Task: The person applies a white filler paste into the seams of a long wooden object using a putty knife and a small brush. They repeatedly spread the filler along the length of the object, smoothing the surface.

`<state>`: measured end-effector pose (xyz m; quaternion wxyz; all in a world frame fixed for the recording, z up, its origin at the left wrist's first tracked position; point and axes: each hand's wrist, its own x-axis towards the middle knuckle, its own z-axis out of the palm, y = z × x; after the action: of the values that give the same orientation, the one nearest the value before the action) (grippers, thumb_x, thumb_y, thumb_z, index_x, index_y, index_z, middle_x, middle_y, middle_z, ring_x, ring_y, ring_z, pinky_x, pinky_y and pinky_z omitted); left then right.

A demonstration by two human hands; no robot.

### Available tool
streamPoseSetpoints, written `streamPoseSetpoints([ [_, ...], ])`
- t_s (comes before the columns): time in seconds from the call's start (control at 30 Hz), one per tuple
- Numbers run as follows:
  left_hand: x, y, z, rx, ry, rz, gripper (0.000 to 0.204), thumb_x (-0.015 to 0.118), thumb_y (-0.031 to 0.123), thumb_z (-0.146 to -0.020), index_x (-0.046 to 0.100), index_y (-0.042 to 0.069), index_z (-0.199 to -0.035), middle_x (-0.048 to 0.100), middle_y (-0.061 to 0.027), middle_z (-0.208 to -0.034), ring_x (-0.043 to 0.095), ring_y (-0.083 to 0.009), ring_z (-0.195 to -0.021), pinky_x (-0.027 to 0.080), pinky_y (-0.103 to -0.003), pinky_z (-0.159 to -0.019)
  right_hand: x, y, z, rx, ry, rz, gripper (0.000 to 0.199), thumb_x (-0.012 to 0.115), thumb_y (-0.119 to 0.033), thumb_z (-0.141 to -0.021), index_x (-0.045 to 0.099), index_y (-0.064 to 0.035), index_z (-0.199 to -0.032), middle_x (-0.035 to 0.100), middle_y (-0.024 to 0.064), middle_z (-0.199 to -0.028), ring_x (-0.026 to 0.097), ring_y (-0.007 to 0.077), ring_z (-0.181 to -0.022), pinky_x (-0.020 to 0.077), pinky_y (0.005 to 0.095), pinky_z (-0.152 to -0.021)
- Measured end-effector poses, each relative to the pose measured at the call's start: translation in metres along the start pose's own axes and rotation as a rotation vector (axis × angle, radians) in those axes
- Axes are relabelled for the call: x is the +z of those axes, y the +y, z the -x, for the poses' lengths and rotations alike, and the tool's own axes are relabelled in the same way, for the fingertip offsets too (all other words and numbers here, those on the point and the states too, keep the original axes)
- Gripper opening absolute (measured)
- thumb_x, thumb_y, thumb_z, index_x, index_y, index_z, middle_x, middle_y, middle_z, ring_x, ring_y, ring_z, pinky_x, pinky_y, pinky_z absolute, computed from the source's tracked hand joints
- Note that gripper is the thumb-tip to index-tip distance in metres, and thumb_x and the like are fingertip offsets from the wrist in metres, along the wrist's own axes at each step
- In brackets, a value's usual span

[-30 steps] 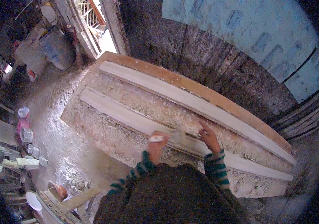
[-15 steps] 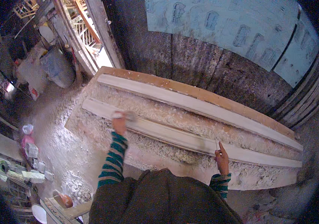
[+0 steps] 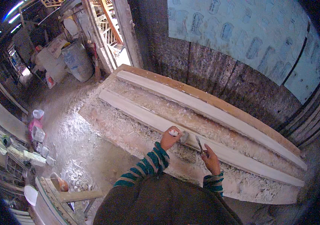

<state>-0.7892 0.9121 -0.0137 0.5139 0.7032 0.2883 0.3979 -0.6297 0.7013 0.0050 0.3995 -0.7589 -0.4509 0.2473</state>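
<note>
Near strip (image 3: 137, 111) and far strip (image 3: 205, 107) are finished smooth and matt, with a chalky look, while the board (image 3: 175, 86) under them is crusted rough with flaky residue (image 3: 250, 184), its wood-like edge (image 3: 220, 104) showing flatter. Blue wall panel (image 3: 238, 43) is coated matt and blotchy; dark boarding (image 3: 210, 67) below is stained and coarse. Striped sleeves (image 3: 145, 167) are made of soft, matt cloth.

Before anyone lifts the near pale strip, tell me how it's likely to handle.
The near pale strip would probably be awkward lifted from one end, being long and narrow across most of the tabletop. Its matte, chalky look suggests it may be brittle and chip or crack. Lying broad and low, it seems unlikely to roll.
</note>
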Motion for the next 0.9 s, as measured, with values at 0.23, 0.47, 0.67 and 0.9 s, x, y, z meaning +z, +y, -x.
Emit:
streamPoseSetpoints([
  [0.23,-0.156,-0.054,-0.055,-0.066,0.226,-0.316,0.01,0.061,0.007,-0.077,0.052,0.006,-0.073,0.053,-0.0014,-0.062,0.049,-0.0113,-0.06,0.043,-0.03,-0.055,0.005,0.002,-0.021,0.144,-0.097,-0.146,0.019,0.055,-0.02,-0.086,0.05,-0.0074,-0.098,0.064,0.0127,-0.086,0.062,0.022,-0.069,0.0484,0.0342,-0.059],
  [0.47,-0.338,-0.071,-0.073,0.286,0.772,-0.633,0.011,0.062,0.001,-0.075,0.056,0.004,-0.084,0.055,-0.0065,-0.08,0.053,-0.0188,-0.078,0.043,-0.03,-0.074,0.057,-0.045,-0.101,0.129,-0.104,-0.101,0.022,0.059,-0.025,-0.083,0.054,-0.0055,-0.092,0.064,0.0106,-0.074,0.059,0.0179,-0.055,0.0472,0.0321,-0.051],
  [0.67,-0.342,-0.085,-0.072,0.196,0.707,-0.173,0.015,0.064,-0.003,-0.075,0.054,0.005,-0.08,0.054,-0.0042,-0.081,0.052,-0.0139,-0.076,0.043,-0.027,-0.072,0.098,-0.082,-0.174,0.216,-0.281,0.055,0.015,0.059,-0.02,-0.083,0.057,-0.0048,-0.083,0.062,0.0063,-0.069,0.053,0.0107,-0.048,0.0406,0.0244,-0.041],
  [0.9,-0.35,-0.085,-0.058,0.087,0.675,-0.206,0.018,0.064,-0.007,-0.074,0.053,0.006,-0.079,0.054,-0.004,-0.081,0.052,-0.0153,-0.079,0.043,-0.028,-0.075,0.123,-0.128,-0.208,0.226,-0.385,0.082,0.017,0.06,-0.021,-0.082,0.057,-0.0053,-0.077,0.062,0.0042,-0.068,0.052,0.0104,-0.051,0.042,0.0259,-0.044],
])
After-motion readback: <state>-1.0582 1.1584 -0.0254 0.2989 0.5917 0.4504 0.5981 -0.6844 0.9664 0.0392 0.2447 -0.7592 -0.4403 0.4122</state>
